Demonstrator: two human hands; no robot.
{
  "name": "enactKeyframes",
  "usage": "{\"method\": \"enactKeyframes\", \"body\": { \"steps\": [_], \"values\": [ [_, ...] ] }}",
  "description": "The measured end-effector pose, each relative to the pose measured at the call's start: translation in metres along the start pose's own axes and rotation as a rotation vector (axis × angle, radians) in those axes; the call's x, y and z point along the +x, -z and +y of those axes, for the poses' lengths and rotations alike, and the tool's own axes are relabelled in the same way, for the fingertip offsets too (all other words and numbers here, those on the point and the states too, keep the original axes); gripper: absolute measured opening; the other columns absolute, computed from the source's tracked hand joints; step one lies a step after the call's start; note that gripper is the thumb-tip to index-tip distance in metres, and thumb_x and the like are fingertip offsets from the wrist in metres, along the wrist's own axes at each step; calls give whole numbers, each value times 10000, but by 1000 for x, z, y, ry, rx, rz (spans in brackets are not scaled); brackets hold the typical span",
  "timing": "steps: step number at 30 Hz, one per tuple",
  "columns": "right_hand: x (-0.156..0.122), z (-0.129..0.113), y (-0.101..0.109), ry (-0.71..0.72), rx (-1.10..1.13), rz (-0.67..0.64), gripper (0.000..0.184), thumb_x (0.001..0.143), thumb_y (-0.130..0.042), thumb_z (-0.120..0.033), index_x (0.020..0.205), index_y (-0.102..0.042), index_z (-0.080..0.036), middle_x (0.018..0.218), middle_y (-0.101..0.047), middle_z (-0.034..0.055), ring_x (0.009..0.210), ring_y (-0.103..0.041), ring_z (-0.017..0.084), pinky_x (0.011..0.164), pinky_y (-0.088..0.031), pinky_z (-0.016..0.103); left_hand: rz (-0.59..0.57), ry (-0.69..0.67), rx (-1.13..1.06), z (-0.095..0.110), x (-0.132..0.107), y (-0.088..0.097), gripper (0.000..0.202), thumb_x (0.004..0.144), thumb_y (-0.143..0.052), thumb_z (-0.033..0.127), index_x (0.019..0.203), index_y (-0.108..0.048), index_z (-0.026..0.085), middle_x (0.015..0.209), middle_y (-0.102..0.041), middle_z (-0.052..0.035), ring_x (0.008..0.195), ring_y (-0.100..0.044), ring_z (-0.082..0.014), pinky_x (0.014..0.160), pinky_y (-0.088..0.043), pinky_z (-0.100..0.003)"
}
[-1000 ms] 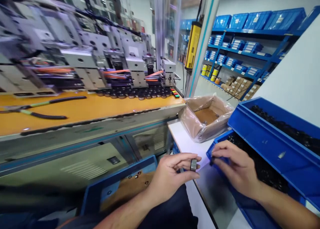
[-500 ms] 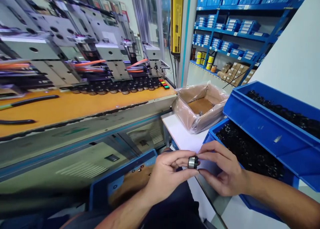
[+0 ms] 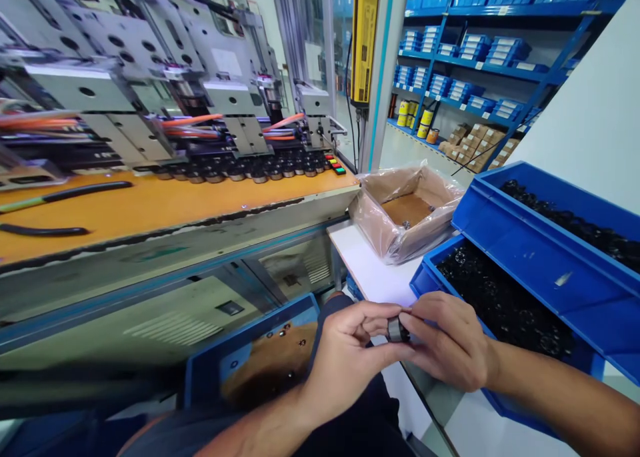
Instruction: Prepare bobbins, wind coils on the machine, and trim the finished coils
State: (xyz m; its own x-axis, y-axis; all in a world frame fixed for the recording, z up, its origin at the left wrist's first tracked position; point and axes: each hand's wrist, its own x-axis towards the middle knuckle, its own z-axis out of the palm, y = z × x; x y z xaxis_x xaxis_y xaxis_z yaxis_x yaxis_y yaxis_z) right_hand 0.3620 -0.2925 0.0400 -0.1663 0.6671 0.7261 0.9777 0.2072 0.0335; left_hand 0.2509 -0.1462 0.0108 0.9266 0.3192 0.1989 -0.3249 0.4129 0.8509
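A small round part (image 3: 395, 330) with a metal ring and a black end sits between my two hands, above my lap. My left hand (image 3: 345, 347) pinches it between thumb and fingers from the left. From the other side my right hand (image 3: 447, 340) closes its fingertips on the black end, hiding part of it. Close to my right arm, a blue bin (image 3: 425, 280) holds many loose black parts (image 3: 493, 294).
Another blue bin (image 3: 530, 244) of black parts rests across the first. A plastic-lined carton (image 3: 380, 234) stands on the white table (image 3: 350, 250). Left, an orange bench (image 3: 200, 207) carries a machine, rows of round parts (image 3: 260, 174) and black-handled pliers (image 3: 90, 190). Below is a blue tray (image 3: 190, 384).
My right hand's fingers have closed in on the part, covering more of its black end. The whole view has shifted slightly.
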Motion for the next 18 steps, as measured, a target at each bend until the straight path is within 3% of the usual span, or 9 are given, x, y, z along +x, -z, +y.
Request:
{"method": "enactKeyframes", "body": {
  "steps": [3, 7, 10, 13, 15, 18],
  "values": [
    [0, -2, 0, 3, 19, 29, 282, 858, -621, -66, 1123, -598, 27, 924, -630, 178, 898, -617, 250, 678, -592, 382, -2, -133, 123, 1, 0, -1, 440, 633, -854, 53, 1019, -749, 238, 876, -801, -15, 760, -755, -139, 708, -613, -185],
    [4, -8, 2, -125, 119, 27, 278, 849, -591, -11, 1127, -602, -24, 954, -653, 168, 934, -634, 225, 760, -608, 373, -80, -529, 624, 15, 5, 10, 399, 652, -861, 117, 1026, -773, 223, 932, -783, -68, 815, -743, -172, 752, -611, -226],
    [7, -10, 2, -178, 161, 4, 257, 862, -567, -19, 1113, -612, -45, 929, -664, 155, 893, -641, 211, 741, -615, 342, -112, -629, 769, 20, 5, 16, 387, 686, -838, 112, 1047, -773, 236, 881, -788, -62, 750, -742, -165, 708, -608, -222],
    [8, -9, 1, -199, 158, -7, 243, 855, -593, -36, 1098, -612, -38, 940, -654, 162, 902, -634, 217, 754, -611, 347, -39, -488, 642, 13, 2, 15, 335, 708, -826, 127, 1016, -786, 252, 889, -791, -51, 774, -741, -164, 724, -596, -218],
    [7, -7, 0, -204, 126, 0, 232, 854, -617, -55, 1086, -612, -49, 969, -640, 164, 943, -629, 230, 789, -604, 378, -9, -276, 408, 4, 1, 11, 275, 767, -788, 187, 1032, -782, 260, 968, -786, -60, 839, -738, -173, 765, -592, -240],
    [6, -4, -1, -184, 98, 1, 245, 858, -590, -36, 1098, -604, -82, 994, -631, 150, 986, -620, 237, 824, -591, 416, -18, -46, 48, -10, 4, 6, 333, 717, -835, 257, 1042, -765, 247, 1059, -755, -69, 937, -708, -186, 823, -567, -264]
  ]
}}
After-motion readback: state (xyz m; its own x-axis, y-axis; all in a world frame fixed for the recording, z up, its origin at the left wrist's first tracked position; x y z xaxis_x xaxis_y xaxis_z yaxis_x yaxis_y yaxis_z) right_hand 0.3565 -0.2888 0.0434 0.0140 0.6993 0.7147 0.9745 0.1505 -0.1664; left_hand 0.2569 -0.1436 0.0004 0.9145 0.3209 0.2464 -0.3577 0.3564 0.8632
